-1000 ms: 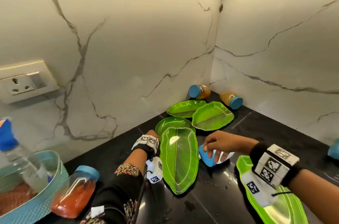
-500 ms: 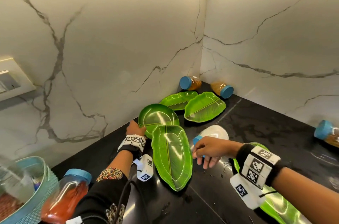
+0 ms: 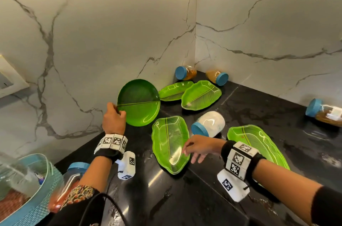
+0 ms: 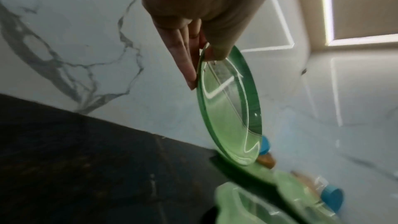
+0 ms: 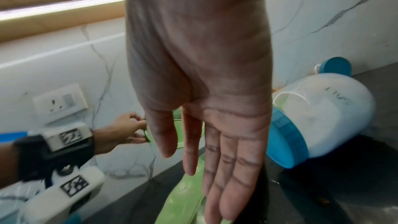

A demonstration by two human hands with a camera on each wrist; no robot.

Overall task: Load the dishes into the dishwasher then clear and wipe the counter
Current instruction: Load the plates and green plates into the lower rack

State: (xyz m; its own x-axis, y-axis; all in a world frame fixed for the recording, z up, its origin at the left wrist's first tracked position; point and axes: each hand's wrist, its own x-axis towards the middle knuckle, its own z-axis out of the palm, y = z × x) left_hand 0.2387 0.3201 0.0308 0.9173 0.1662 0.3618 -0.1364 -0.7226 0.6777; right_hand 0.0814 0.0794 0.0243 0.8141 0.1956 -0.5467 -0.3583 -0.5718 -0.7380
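My left hand pinches the near rim of a round green plate and holds it tilted up off the black counter; the left wrist view shows thumb and fingers clamped on the plate. My right hand hovers open, fingers straight, over the right edge of a leaf-shaped green plate lying flat. In the right wrist view the right hand holds nothing. More leaf plates lie behind and at the right.
A white jar with a blue lid lies on its side between the leaf plates. Blue-lidded spice jars lie in the corner and at the far right. A teal basket stands at the left with a jar beside it.
My left hand has lifted and tilted the round green plate off the counter. My right hand has let go of the white jar and drawn back toward the leaf plate, fingers straightened.
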